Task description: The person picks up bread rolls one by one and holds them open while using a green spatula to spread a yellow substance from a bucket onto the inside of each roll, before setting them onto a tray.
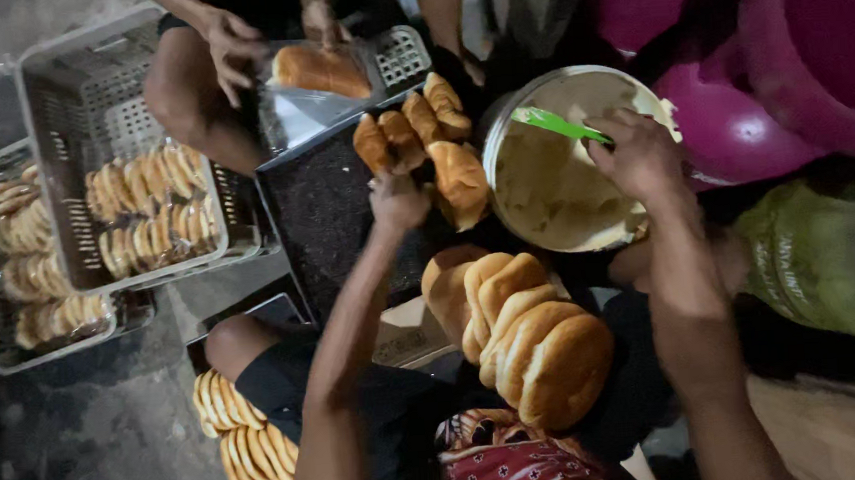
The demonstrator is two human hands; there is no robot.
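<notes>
The bucket of pale cream (553, 176), round and white-rimmed, sits on the ground ahead of the person's knees, and looks the heaviest thing within reach; its filling seems soft and sticky, so the rim is probably the safest place to grip it. The right hand (639, 155) is closed around a green spatula (560, 122) whose blade lies across the cream; that tool looks light and stiff, though likely slippery where greasy. The left hand (397, 202) reaches onto the dark tray (320, 212) and pinches a bun (460, 180), fingers closed on its edge; such bread looks light, soft and easily crushed, best taken by the sides. A row of buns (524, 333) rests on the lap, close under both forearms. Beyond the tray, another person's hands (233, 45) hold a bagged loaf (320, 69). Grey crates of packed buns (149, 204) stand well to the left, and purple tubs (736, 68) crowd the bucket's far side.
</notes>
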